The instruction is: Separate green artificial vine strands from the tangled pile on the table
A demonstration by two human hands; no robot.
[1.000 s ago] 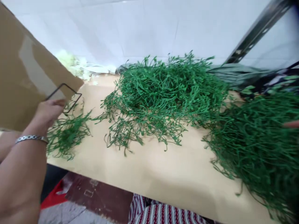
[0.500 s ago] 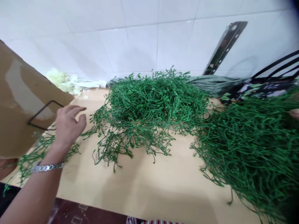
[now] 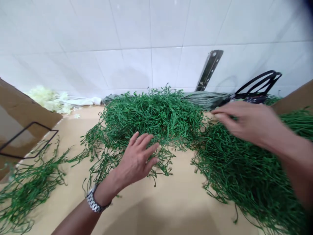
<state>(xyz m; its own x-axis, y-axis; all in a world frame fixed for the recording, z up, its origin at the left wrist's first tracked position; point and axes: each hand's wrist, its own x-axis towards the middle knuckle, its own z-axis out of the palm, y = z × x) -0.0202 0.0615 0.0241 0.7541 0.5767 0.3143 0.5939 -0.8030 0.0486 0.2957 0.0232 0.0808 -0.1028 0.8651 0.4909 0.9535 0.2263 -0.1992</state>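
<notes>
As far as we can judge, the green, thin-stemmed plastic foliage is parted into three lots on the tan tabletop [image 3: 176, 202]: a dense middle heap [image 3: 146, 114] near the far edge, a larger right heap [image 3: 244, 173] spreading toward the near right corner, and a thinner left bunch [image 3: 31, 192] toward the near left corner. Stray stems still link the lots, and we see none tied or stacked neatly, so ordering looks partial at best; how much remains, we cannot tell.

Left hand [image 3: 137, 160]: grip apart, fingers spread over the near side of the middle heap. Right hand [image 3: 254, 122]: thumb and forefinger close together above the right heap; whether a stem is pinched, we cannot tell.

Change from the preceding frame: the left hand was beside the black wire frame [image 3: 33, 123] by the brown cardboard panel [image 3: 26, 107], and is now over the middle heap. Of the right hand, only a fingertip showed at the view's edge; now it reaches well in. All three lots look much the same.
</notes>
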